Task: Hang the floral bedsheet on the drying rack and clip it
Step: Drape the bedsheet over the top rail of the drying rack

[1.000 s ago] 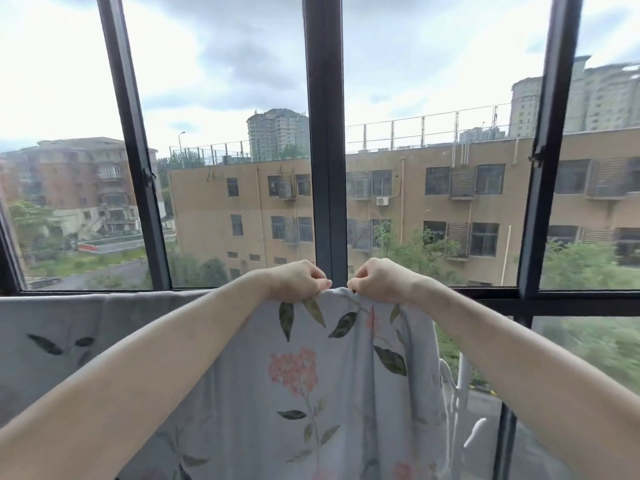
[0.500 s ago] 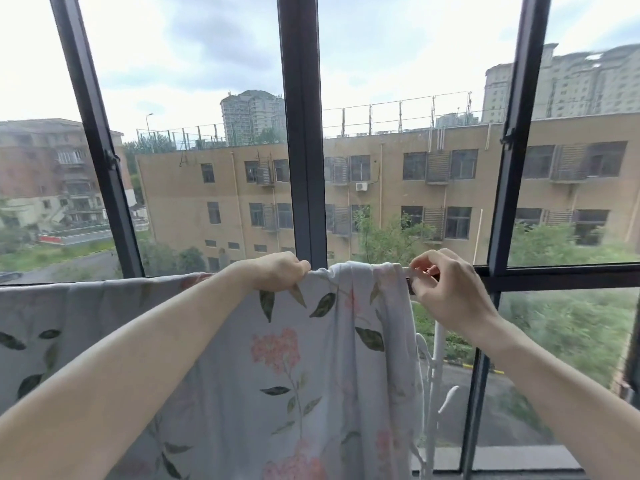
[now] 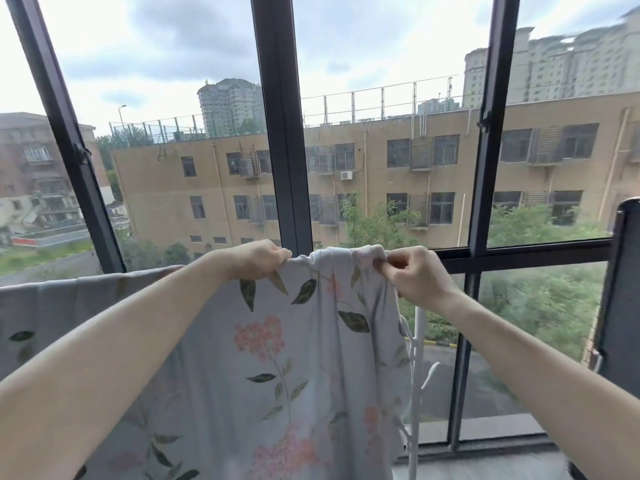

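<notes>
The floral bedsheet (image 3: 277,358), pale grey with pink flowers and green leaves, hangs over a rail that it hides, stretching left to the frame's edge. My left hand (image 3: 258,259) grips its bunched top edge. About a hand's width to the right, my right hand (image 3: 414,277) pinches the sheet's right end at the top. The white upright of the drying rack (image 3: 417,375) with small branch pegs shows just right of the sheet. No clip is visible.
Dark window frames (image 3: 282,133) stand directly behind the sheet, with buildings and trees outside. A dark upright object (image 3: 620,289) rises at the right edge. A pale windowsill (image 3: 485,467) runs along the bottom right.
My right hand moved right along the top edge, away from my left hand, and now pinches the sheet's right end. The view shifted slightly. My left hand kept its grip.
</notes>
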Demonstrator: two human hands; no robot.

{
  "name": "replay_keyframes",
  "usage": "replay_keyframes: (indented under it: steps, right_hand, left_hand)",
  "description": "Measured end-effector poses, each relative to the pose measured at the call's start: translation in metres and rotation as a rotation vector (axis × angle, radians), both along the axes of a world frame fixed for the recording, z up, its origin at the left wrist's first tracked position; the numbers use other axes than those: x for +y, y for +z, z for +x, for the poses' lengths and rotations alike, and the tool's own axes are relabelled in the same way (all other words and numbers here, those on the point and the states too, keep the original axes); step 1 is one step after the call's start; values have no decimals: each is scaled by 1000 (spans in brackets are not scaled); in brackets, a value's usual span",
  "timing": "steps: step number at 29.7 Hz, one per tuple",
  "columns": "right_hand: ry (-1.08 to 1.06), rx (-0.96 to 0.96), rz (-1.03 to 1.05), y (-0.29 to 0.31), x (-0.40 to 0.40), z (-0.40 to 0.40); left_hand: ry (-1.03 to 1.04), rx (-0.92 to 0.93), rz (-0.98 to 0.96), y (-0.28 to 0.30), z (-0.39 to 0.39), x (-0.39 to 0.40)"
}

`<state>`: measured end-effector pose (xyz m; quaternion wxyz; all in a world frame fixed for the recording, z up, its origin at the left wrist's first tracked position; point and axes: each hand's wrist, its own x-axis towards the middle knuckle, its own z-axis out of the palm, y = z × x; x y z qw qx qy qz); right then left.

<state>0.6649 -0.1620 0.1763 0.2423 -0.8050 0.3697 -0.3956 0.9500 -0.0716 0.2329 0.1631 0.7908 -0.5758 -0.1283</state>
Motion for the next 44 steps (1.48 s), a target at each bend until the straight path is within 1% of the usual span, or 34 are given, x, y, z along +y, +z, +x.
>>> replay_keyframes:
  steps: [3,5,10,13,16,20,21,23,24,27,28,29,30,31,32,33,35,37,39,42,44]
  right_hand:
    - [0,-124,-52,16,0,-4]
    - [-28,-197,-99,32,-3,-7]
    - [-126,-419,-93,82,-39,-12]
    - [-204,-470,-146,117,-63,-8]
    - [-314,-427,-198,147,-91,3]
    - [-512,-332,-121,159,-122,23]
    - [-529,-271,-117,155,-128,29]
    - [-525,-62,-107,141,-135,39]
    - [-505,75,-79,131,-138,44]
    - [-432,610,58,100,-139,57]
    - [-378,732,81,94,-134,63]
    - [-287,768,80,91,-128,69]
    - [-170,724,81,89,-121,75]
    - [-29,640,115,89,-114,81]
    - [108,573,179,89,-103,86]
    - [231,549,240,91,-89,87]
    - [385,629,300,92,-67,84]
    - [445,703,344,86,-54,78]
    - [456,652,356,80,-47,72]
    - [480,569,352,75,-45,66]
    - [470,535,363,76,-47,64]
  left_hand:
    - [11,59,-25,3,3,5]
    - [11,46,-29,6,4,7]
    - [66,-3,46,6,7,10]
    - [69,-12,98,7,11,9]
    - [76,55,124,9,19,7]
    - [26,85,93,10,26,8]
    - [13,123,84,11,28,8]
    - [11,187,79,12,31,9]
    - [5,193,85,13,33,9]
    - [-7,205,107,16,37,9]
    - [-4,220,126,18,37,12]
    - [1,238,142,20,37,15]
    - [-2,247,162,22,37,16]
    - [-7,248,174,23,36,17]
    - [-11,234,173,23,37,17]
    - [-16,208,157,23,36,17]
    - [-21,123,109,21,36,15]
    - [-21,79,45,20,35,14]
    - [-32,38,-4,24,34,13]
    - [-72,-27,-24,33,34,12]
    - [-103,-100,-91,41,34,11]
